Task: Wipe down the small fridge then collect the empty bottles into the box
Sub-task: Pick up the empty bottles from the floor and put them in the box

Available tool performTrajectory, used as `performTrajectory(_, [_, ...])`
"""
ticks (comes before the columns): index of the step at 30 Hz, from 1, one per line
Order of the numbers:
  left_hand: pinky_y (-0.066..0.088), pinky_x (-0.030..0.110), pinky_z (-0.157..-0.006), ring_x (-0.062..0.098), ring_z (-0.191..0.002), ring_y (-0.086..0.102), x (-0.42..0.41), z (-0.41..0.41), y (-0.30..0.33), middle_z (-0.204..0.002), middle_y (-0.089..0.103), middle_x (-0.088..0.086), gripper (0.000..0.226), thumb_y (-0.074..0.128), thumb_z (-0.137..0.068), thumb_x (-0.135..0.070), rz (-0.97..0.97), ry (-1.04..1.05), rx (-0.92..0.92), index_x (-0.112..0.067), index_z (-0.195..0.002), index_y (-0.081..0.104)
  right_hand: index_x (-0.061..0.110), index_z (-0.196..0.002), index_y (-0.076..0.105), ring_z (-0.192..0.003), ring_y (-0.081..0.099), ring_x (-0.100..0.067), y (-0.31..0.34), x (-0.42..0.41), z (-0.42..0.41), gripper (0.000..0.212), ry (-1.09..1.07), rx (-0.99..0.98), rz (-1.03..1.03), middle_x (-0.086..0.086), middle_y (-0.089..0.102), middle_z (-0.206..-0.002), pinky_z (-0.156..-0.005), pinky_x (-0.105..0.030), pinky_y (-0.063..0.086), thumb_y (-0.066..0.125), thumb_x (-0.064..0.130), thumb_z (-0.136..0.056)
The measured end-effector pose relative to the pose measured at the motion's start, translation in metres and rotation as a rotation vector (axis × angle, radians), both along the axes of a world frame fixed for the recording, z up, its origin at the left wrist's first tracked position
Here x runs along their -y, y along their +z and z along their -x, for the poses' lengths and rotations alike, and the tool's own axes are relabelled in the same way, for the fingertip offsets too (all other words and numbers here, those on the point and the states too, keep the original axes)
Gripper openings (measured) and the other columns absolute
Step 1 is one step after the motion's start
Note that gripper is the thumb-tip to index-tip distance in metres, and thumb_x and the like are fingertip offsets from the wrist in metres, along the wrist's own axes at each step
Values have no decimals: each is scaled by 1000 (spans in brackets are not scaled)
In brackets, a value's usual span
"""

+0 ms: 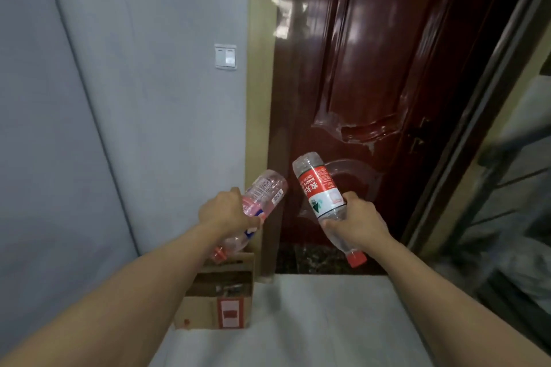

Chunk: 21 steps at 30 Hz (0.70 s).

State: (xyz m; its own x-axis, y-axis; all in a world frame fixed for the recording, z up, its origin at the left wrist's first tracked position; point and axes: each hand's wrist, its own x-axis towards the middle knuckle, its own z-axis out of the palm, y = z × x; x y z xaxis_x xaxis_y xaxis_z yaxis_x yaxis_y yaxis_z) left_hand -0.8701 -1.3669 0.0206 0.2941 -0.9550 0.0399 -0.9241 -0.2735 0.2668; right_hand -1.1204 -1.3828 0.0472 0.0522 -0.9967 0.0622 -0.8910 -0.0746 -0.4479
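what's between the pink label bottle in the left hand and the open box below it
Nothing: in the head view the pink-label bottle, held cap-down by the left hand, hangs just over the open cardboard box.

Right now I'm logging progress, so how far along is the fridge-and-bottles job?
The fridge is out of view, so I cannot judge the wiping. Bottle collecting is under way: the left hand grips a pink-labelled bottle and the right hand grips a red-labelled bottle, both caps pointing down, near the open cardboard box on the floor. The box seems to hold something already. Both bottles remain to be dropped in.
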Motion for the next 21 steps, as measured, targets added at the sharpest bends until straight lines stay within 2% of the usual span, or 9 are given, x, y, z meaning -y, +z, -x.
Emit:
performTrajectory(5, [54, 31, -71, 16, -83, 58, 77, -19, -3, -100, 59, 0, 69, 67, -65, -65, 16, 96, -25, -21, -113, 45, 21, -110, 49, -92, 65, -23, 3, 85, -21, 55, 104, 10, 11, -1, 64, -104, -81, -40, 55, 72, 46, -68])
performTrajectory(14, [52, 32, -72, 18, -86, 59, 160, -39, 3, -102, 59, 1, 64, 64, -69, -64, -17, 254, -29, -20, -111, 44, 21, -108, 50, -90, 64, -25, 4, 220, -62, 51, 301, 20, -6, -2, 64, -100, -76, -33, 52, 72, 44, -68])
performTrajectory(19, [49, 30, -66, 19, -80, 58, 193, -60, -5, -94, 58, 1, 64, 65, -66, -65, -14, 456, -46, -18, -105, 45, 21, -111, 51, -89, 64, -24, -6, 297, -98, 52, 512, 38, -28, -1, 64, -102, -78, -34, 53, 74, 43, -70])
performTrajectory(21, [48, 30, -64, 20, -80, 58, 202, -62, -14, -93, 59, 2, 65, 66, -65, -65, -8, 558, -68, -17, -104, 46, 22, -112, 51, -86, 63, -23, -12, 327, -110, 52, 592, 31, -33, 0, 64, -102, -73, -31, 50, 74, 43, -70])
